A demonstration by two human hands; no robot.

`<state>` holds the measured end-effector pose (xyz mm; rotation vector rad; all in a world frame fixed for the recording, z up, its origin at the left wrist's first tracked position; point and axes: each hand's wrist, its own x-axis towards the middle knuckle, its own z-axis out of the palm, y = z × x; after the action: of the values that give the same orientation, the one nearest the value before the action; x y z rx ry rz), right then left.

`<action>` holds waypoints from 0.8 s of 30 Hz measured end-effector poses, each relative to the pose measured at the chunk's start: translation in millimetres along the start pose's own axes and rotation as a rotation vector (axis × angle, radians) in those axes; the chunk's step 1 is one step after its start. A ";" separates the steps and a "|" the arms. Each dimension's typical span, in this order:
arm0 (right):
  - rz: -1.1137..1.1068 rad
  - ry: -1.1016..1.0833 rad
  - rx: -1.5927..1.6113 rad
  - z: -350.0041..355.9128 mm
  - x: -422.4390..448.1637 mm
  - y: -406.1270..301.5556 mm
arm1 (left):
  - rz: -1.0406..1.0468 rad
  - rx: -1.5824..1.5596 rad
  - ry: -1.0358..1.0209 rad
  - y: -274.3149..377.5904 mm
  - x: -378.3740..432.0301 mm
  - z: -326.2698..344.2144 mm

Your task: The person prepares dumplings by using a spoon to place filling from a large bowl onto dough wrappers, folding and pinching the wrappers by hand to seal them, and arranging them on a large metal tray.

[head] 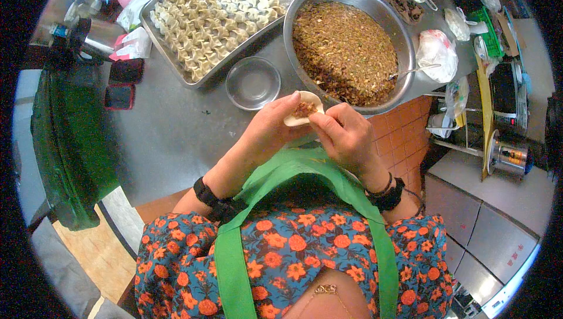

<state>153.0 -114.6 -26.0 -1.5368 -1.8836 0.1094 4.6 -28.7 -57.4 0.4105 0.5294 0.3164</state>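
Note:
A round dough wrapper (313, 101) with a dab of minced filling (304, 109) in its middle is held up near the table's front edge. My left hand (280, 121) supports it from the left, thumb along its rim. On the other side, my right hand (345, 136) pinches the wrapper's right edge between thumb and fingers. Just beyond the hands stands a large steel bowl (409, 61) of chopped brown filling (345, 50), with a spoon handle (415, 71) over its right rim. A small round dish (253, 83) sits left of that bowl.
A metal tray (169, 57) holds rows of folded dumplings (211, 24) at the back left. Two dark red-edged containers (119, 97) lie near a steel canister (99, 35). Plastic bags (436, 55) crowd the right side. A shelf with a glass jar (509, 152) stands farther right.

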 end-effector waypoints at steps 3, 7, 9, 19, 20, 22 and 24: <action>0.021 0.066 0.040 3.8 4.6 -1.2 | 0.069 0.276 -0.009 1.4 0.0 -1.6; 0.089 0.115 0.103 7.8 9.5 -1.9 | 0.281 0.650 -0.071 11.2 -5.2 5.4; 0.091 0.153 0.129 8.3 13.3 -1.8 | 0.305 0.702 -0.058 12.4 -4.1 6.0; 0.179 0.168 0.259 7.4 26.7 -4.0 | 0.370 1.074 0.013 26.3 -14.3 15.7; 0.199 0.163 0.277 7.7 26.5 -4.4 | 0.337 1.046 0.007 27.8 -15.1 17.8; 0.239 0.153 0.313 8.0 25.8 -5.1 | 0.272 0.988 -0.006 29.9 -16.4 21.9; 0.256 0.144 0.318 6.9 26.0 -4.8 | 0.295 1.004 -0.008 28.8 -16.0 20.6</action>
<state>143.7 -90.5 -17.2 -1.5117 -1.4708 0.3846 -2.6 -15.9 -21.4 1.4699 0.5958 0.3140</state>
